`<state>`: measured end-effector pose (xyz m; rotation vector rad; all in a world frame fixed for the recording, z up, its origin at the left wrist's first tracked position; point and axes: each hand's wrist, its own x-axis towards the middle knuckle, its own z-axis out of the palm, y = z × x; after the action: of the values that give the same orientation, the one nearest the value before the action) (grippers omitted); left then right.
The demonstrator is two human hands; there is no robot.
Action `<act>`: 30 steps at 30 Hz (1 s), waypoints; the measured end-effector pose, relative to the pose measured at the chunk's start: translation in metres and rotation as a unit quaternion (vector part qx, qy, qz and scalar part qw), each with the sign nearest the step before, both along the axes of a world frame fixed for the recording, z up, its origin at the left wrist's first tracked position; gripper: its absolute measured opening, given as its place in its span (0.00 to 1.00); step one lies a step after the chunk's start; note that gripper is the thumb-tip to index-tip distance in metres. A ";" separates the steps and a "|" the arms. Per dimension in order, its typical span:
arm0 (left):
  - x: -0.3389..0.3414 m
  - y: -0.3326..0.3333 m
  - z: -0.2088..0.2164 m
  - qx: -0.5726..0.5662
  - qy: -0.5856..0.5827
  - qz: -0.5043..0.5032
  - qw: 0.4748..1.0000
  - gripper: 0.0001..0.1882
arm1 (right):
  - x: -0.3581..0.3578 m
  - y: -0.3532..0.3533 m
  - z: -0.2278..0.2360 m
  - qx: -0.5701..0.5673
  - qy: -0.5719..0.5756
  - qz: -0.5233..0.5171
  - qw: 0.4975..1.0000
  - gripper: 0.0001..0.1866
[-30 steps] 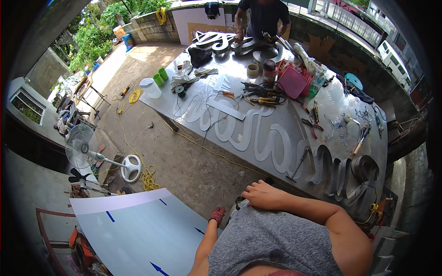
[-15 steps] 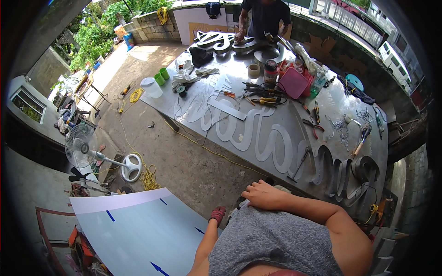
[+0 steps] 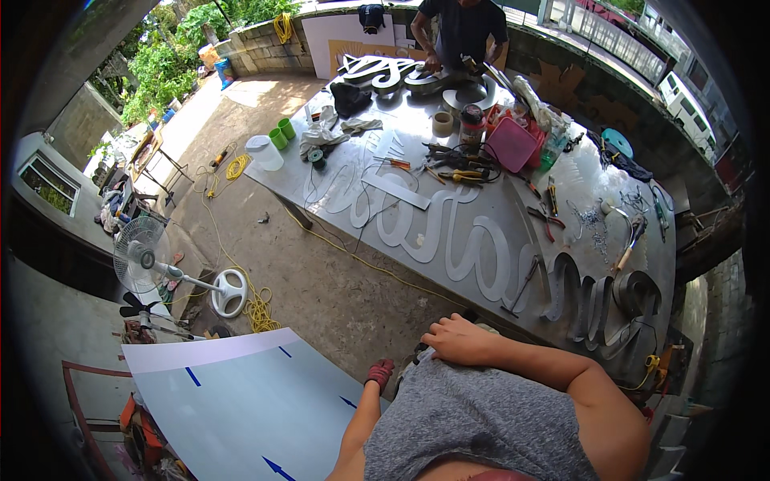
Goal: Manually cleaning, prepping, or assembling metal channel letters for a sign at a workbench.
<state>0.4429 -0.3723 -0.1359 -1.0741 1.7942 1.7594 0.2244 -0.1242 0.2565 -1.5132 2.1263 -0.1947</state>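
My right hand [image 3: 454, 338] rests across the front of my grey shirt [image 3: 473, 409] at the waist, its fingers laid out flat and holding nothing. At my left side hangs my left hand [image 3: 380, 372] in a dark red glove, its fingers curled in and nothing seen in them. A pale blue panel [image 3: 257, 401] with dark blue marks leans beside that arm. Ahead stands a metal-topped table [image 3: 337, 216] with flat metal script letters [image 3: 473, 248] laid on it. Nearest my right hand on it are a thin hammer-like tool [image 3: 523, 285] and a curled metal strip [image 3: 597, 301].
Across the table a person [image 3: 461, 32] handles raised metal letters [image 3: 385, 72]. Pliers [image 3: 465, 175], a pink tray [image 3: 511, 144], a hammer [image 3: 631, 242] and a tape roll [image 3: 442, 123] lie on the table. A tipped fan [image 3: 144, 256] and yellow cord [image 3: 258, 309] are at left.
The other person's hand has shifted a little to the right along the raised letters. Both my hands look the same as before.
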 end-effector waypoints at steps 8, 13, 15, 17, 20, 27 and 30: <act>0.005 -0.003 -0.003 -0.006 0.003 -0.003 1.000 0.23 | 0.001 -0.002 0.002 0.004 -0.006 0.005 1.000 0.21; 0.001 -0.002 0.007 -0.008 -0.020 -0.031 0.999 0.25 | 0.002 -0.002 -0.001 0.004 -0.003 0.002 1.000 0.21; 0.004 -0.003 0.010 -0.009 -0.021 -0.029 0.999 0.25 | 0.002 -0.003 0.000 0.006 -0.003 0.005 1.000 0.22; 0.005 -0.004 0.011 -0.010 -0.022 -0.028 0.999 0.26 | 0.002 -0.004 0.001 0.006 -0.005 0.006 1.000 0.21; 0.005 -0.006 0.011 -0.011 -0.028 -0.035 0.999 0.27 | 0.002 -0.004 0.003 0.014 -0.006 0.006 1.000 0.20; 0.008 -0.008 0.007 -0.020 -0.030 -0.043 0.998 0.26 | 0.003 -0.003 0.002 0.007 -0.006 0.006 1.000 0.20; 0.009 -0.007 0.007 -0.021 -0.028 -0.043 0.998 0.26 | 0.003 -0.002 0.001 0.001 -0.009 0.004 1.000 0.21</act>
<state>0.4519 -0.3792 -0.1285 -1.0356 1.8232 1.6334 0.2270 -0.1260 0.2574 -1.5133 2.1059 -0.2027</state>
